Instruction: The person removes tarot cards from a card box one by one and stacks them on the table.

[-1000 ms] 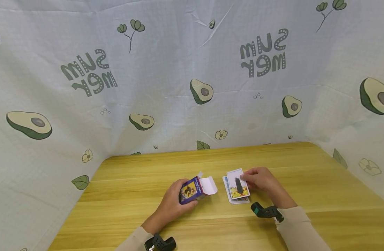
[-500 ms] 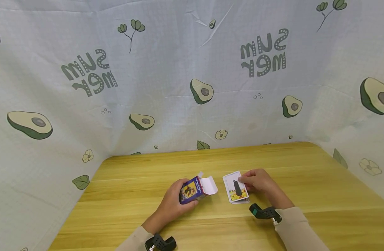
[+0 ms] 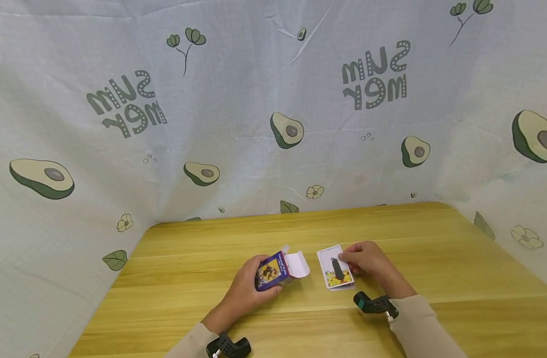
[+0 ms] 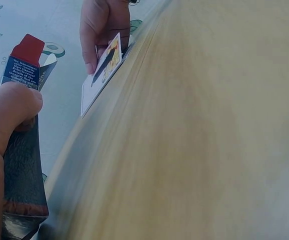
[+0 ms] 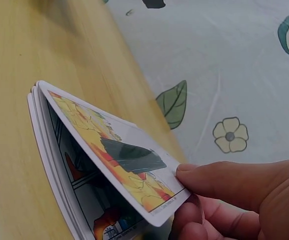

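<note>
My left hand (image 3: pixel 248 286) grips a purple-blue tarot card box (image 3: pixel 270 272), thumb along its near side. The box's white end flap (image 3: pixel 297 264) stands open toward the right. In the left wrist view the box (image 4: pixel 27 165) appears edge-on. Between thumb and fingers, my right hand (image 3: pixel 367 258) pinches the edge of a card (image 3: pixel 337 267) showing a dark-cloaked figure on a yellow ground. That card (image 5: pixel 129 155) tilts up from a small stack of cards (image 5: pixel 52 165) on the table, its far edge touching the pile in the right wrist view.
The wooden table (image 3: pixel 188 278) spreads around both hands. A white cloth (image 3: pixel 237 99) printed with avocados and leaves hangs behind and at the sides. Black camera mounts (image 3: pixel 376 304) sit at both wrists.
The right hand has shifted slightly left and toward me, bringing the pinched card lower over the stack, so it covers more of it. The left hand and box stay still.
</note>
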Tool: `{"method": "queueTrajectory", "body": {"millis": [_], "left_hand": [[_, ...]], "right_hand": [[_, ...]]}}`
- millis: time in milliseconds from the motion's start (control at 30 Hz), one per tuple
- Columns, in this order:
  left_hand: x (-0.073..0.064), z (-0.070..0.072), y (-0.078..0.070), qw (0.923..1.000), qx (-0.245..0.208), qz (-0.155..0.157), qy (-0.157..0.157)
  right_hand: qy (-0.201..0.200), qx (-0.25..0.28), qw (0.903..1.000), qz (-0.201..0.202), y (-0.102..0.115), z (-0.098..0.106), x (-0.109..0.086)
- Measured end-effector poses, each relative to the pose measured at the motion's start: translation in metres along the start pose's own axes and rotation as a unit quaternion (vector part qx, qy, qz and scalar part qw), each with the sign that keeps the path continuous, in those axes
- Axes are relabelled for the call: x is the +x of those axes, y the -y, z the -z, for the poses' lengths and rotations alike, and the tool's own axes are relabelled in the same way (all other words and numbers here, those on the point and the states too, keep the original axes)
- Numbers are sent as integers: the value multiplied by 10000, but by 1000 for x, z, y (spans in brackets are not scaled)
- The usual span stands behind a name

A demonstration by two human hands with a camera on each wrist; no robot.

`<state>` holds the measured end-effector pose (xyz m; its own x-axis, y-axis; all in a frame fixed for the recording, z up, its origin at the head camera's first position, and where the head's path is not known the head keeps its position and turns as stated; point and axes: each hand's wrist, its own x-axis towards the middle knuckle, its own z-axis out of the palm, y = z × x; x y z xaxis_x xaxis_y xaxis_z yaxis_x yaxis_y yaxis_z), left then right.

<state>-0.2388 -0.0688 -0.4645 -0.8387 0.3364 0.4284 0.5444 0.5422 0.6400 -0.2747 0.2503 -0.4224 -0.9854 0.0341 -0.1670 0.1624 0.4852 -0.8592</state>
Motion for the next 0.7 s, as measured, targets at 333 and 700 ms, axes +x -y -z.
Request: {"method": "queueTrajectory", "body": {"millis": [333,700], "left_hand": [[0,0,1,10000,-11,26,15],[-1,0,0,10000,-98,-5,7]], "right_hand": [[-135,-290,9995,-10,-3,-2,1],[-371,-717,9964,246,-3,-5,-1]]}}
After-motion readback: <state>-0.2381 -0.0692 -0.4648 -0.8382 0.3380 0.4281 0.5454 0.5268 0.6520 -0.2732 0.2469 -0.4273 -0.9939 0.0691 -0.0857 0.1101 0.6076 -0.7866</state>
